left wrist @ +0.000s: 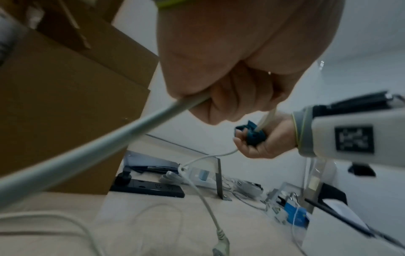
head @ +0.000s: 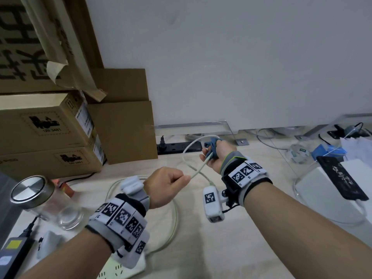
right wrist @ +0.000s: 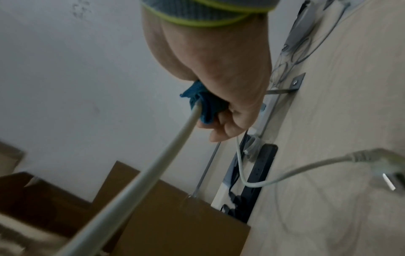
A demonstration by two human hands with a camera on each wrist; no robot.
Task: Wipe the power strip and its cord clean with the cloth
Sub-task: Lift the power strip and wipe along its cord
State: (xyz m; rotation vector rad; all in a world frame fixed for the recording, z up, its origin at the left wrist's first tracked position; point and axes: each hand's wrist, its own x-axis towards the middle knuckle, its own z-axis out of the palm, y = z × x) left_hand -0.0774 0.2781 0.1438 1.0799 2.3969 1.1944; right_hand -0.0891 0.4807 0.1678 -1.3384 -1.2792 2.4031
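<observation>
The white power strip (head: 112,271) lies at the near table edge, partly under my left wrist. Its pale cord (head: 198,170) runs taut between my two hands above the table. My left hand (head: 168,183) grips the cord in a fist (left wrist: 190,104). Farther back, my right hand (head: 214,155) holds a blue cloth (head: 212,147) wrapped around the cord (right wrist: 192,119). Past the right hand the cord loops round and down to its plug (left wrist: 220,244), which hangs free over the table.
Cardboard boxes (head: 50,125) stack at the left and back. A black power strip (head: 179,148) lies along the wall. A glass jar with a metal lid (head: 32,193) and a glass (head: 69,217) stand near left. A white box with a phone (head: 340,180) sits right.
</observation>
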